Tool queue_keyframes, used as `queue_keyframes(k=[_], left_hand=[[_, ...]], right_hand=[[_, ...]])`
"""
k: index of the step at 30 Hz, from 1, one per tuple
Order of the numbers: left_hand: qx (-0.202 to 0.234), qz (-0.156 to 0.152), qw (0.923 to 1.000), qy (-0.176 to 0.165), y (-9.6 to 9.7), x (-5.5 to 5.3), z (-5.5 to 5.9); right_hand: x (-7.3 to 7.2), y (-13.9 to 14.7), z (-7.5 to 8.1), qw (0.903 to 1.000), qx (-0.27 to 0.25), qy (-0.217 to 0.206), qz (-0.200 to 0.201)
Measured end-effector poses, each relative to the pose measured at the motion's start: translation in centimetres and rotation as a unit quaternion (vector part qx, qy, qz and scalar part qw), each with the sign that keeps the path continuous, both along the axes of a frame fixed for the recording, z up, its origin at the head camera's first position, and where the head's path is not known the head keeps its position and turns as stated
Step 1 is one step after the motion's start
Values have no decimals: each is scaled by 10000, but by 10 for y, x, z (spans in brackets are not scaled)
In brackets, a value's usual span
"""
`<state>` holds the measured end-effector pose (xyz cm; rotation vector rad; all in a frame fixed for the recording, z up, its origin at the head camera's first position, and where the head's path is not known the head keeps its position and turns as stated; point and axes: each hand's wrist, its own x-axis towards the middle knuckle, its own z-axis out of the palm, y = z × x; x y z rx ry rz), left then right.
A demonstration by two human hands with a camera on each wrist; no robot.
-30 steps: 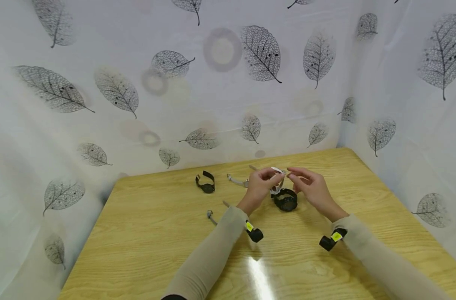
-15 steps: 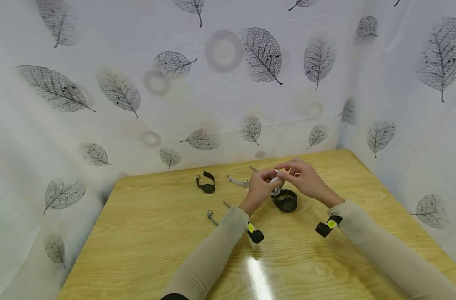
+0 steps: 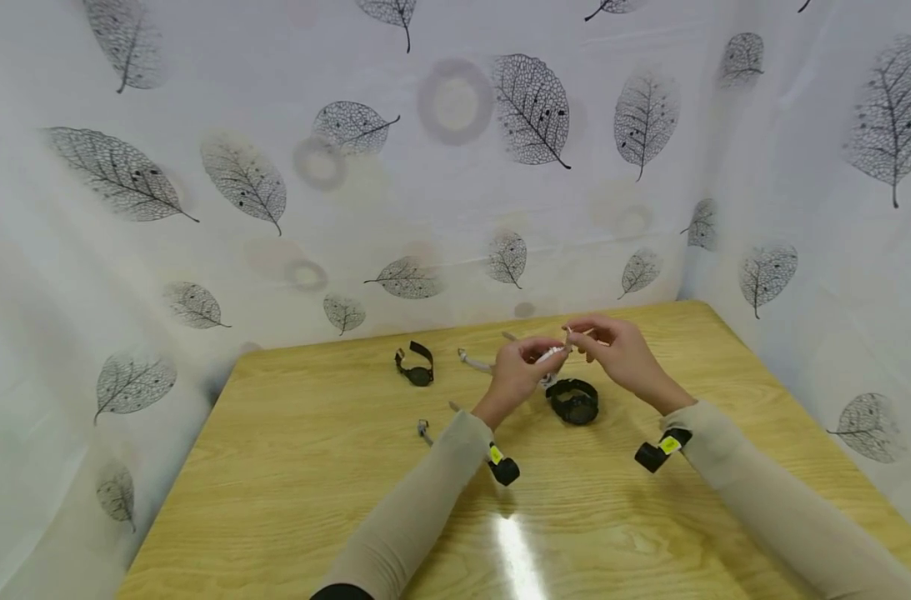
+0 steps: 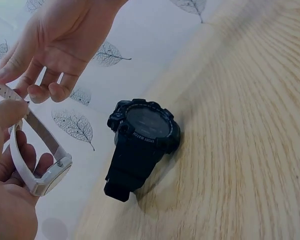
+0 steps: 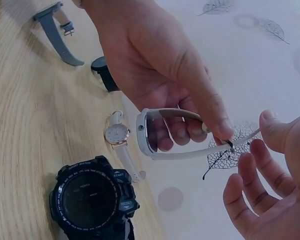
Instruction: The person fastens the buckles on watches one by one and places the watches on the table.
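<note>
My left hand grips a white watch above the table, its thumb and fingers pinching the strap near the buckle. The strap is looped, and its pale case hangs below the fingers in the left wrist view. My right hand pinches the free strap end between thumb and index finger, its other fingers loosely bent. Just below both hands lies a black sport watch, its dial plain in the right wrist view. How far the strap runs through the buckle is hard to tell.
A black watch lies at the back left of the wooden table. Behind my left hand is a white-strapped watch. A grey watch strap is partly hidden by my left sleeve. A leaf-patterned curtain hangs behind.
My right hand came in from slightly apart to the left hand's fingertips, then drew a little right with the strap end pinched. The left hand stays nearly in place; the table's watches lie still.
</note>
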<state>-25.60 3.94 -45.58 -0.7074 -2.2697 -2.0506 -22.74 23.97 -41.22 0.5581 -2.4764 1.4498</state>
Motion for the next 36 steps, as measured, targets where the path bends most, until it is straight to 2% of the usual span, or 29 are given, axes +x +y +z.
queue_keyframes(k=[3,6,11,17,20,22,30,36], left_hand=[[-28,-44,10000,15,-2,0,1],[-21,-102,9999,90,-3,0,2],[14,-176,9994,285,-5,0,1],[247,-187,9989,343,-5,0,-1],[427,-264,9980,374,-4,0,-2],[472,-303,9975,438,-4,1,-2],[245,-388,9965,697,-3,1,-2],[110,-374,9973,624,-3,3,-3]], right_hand=[[1,3,0,9987,-473,-189,8],[2,4,-2,9927,-1128,-404,128],[3,7,-9,9713,-2222,-638,553],[3,9,-19,9469,-2989,-767,900],[4,9,-21,9380,-3227,-861,929],[5,9,-21,9359,-3281,-904,904],[7,10,-20,9304,-3379,-927,1078],[6,12,-22,9313,-3366,-932,1037]])
